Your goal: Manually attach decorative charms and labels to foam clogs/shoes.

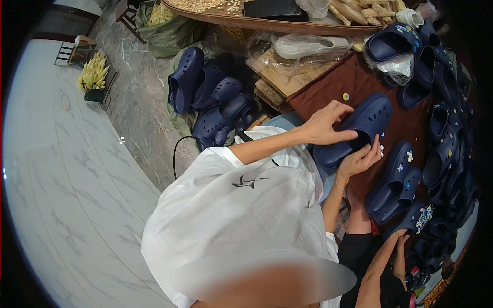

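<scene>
A navy blue clog (372,115) with holes in its toe lies slanted in front of me. Around its side and opening curls my right hand (359,161), closed on it from the near edge. My left hand (328,123) is above the opening with thumb and fingers apart; the thumb tip reaches the clog's inner rim. Beyond the left fingertips, a small round yellow charm (345,96) rests on the brown-red tabletop (328,84). Small white charms (381,150) show beside my right fingertips; whether they are fixed to something I cannot tell.
Decorated clogs (393,177) stand on the table, with many more piled right. Another person's hands (400,235) hold a clog at lower right. Plain clogs (210,95) lie left on green sacking. A woven tray (287,23) and a bagged white shoe-shaped form (310,46) are at the back.
</scene>
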Demonstrator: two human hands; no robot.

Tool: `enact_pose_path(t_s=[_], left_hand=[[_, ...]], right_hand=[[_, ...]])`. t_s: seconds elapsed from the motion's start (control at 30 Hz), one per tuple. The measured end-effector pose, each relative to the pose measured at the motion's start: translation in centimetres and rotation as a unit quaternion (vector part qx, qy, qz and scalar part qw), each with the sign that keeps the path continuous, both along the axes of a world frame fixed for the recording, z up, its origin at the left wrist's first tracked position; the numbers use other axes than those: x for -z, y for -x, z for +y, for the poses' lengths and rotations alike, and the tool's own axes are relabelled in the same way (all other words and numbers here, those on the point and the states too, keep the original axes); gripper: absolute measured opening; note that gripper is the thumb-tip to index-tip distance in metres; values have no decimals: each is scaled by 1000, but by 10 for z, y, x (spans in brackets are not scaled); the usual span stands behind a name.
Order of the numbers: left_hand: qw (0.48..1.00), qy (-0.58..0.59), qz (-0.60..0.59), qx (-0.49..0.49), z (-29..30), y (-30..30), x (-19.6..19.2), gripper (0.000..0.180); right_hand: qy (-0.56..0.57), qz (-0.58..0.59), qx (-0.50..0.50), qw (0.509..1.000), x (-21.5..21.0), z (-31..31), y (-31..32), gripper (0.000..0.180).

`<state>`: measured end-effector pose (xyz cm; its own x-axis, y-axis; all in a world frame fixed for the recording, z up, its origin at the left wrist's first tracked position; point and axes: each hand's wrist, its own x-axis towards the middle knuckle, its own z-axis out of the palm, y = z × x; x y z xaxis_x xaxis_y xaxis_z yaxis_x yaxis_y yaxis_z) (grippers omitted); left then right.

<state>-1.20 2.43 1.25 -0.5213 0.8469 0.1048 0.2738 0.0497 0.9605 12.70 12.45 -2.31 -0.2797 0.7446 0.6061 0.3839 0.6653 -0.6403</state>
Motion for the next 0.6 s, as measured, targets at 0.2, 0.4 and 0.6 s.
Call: enact_pose_path(t_s=[0.2, 0.4, 0.6], left_hand=[[991, -17, 125, -54, 0, -8, 5, 63], [988, -14, 108, -110, -12, 0, 5, 60], [962, -85, 165, -199, -61, 50, 14, 56]], right_hand=[[-40, 7, -24, 999, -14, -9, 10, 32], [-17, 1, -89, 996, -26, -22, 26, 34], [-24, 13, -238, 971, -27, -39, 31, 31]])
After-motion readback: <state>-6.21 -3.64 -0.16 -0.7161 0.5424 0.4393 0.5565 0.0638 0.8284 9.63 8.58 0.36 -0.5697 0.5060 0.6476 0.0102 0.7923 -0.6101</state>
